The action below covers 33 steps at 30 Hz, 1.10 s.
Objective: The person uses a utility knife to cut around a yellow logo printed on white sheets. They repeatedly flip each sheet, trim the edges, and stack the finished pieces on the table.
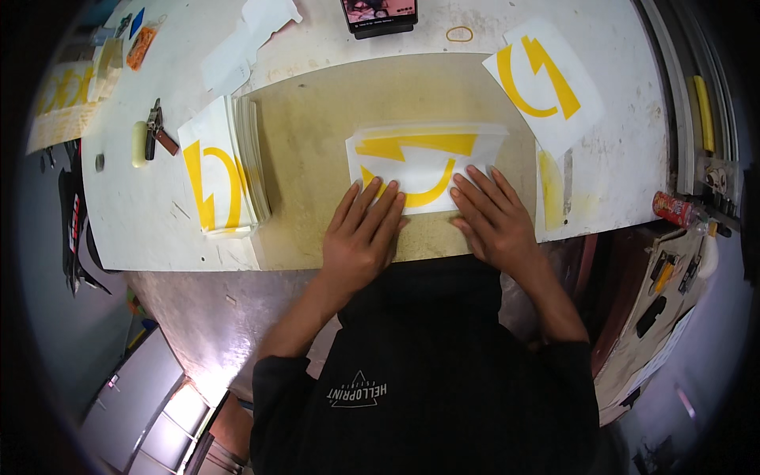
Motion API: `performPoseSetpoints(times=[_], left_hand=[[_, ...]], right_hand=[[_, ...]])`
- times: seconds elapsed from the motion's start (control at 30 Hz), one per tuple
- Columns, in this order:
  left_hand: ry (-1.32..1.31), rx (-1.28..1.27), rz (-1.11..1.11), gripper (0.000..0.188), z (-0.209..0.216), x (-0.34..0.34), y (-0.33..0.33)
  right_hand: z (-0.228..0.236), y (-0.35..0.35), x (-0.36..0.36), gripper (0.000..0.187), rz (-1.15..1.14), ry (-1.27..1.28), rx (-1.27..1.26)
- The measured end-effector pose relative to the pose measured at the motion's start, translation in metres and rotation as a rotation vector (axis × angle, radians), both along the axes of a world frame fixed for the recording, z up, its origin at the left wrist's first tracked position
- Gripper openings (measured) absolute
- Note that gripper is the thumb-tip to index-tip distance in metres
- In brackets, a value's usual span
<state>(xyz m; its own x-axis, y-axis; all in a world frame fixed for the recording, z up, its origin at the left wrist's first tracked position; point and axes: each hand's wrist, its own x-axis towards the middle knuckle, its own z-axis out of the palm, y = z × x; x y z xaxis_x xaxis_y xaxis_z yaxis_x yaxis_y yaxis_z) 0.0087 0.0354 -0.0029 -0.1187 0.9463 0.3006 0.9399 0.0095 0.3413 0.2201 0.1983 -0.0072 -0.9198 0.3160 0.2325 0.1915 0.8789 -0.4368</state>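
In front of me on the tan mat (309, 111) lies a white sheet (431, 178) with a yellow curve and a yellow lightning-bolt shape. Its far edge looks layered, as if more than one sheet is there. My left hand (366, 233) rests flat on its near left part, fingers stretched out. On the near right part lies my right hand (497, 222), also flat with fingers apart. Left of the mat's middle stands a thick stack of similar sheets (214, 182). One more such sheet (534, 75) is at the far right, partly on the mat.
Snips (157, 131) and a pale yellow rounded object (139, 145) lie left of the stack. A phone or small screen (381, 17) stands at the back, near a rubber band (459, 34). More yellow-printed sheets (63, 99) sit far left. Red packaging (671, 207) is by the right edge.
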Motion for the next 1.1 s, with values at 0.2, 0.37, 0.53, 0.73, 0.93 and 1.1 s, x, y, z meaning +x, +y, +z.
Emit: performPoseSetpoints(times=[0.2,0.37,0.53,0.73,0.93,1.1], left_hand=[[-0.078,-0.073,0.004,0.042,0.001,0.013,-0.014],[-0.089,-0.078,0.019,0.041,-0.003,0.013,-0.015],[-0.078,-0.081,0.021,0.039,-0.004,0.012,-0.015],[-0.095,-0.102,0.021,0.04,-0.004,0.012,-0.015],[-0.093,-0.269,-0.008,0.049,0.004,-0.004,-0.038],[-0.082,-0.248,0.007,0.049,0.003,-0.007,-0.036]], right_hand=[[-0.004,-0.008,0.01,0.051,-0.019,-0.082,0.032],[-0.006,-0.01,0.011,0.052,-0.031,-0.089,0.029],[-0.007,-0.011,0.012,0.052,-0.044,-0.09,0.041],[-0.011,-0.011,0.013,0.051,-0.051,-0.087,0.059],[-0.003,-0.017,0.012,0.048,-0.067,-0.109,0.079],[-0.004,-0.058,-0.047,0.052,0.022,-0.086,-0.065]])
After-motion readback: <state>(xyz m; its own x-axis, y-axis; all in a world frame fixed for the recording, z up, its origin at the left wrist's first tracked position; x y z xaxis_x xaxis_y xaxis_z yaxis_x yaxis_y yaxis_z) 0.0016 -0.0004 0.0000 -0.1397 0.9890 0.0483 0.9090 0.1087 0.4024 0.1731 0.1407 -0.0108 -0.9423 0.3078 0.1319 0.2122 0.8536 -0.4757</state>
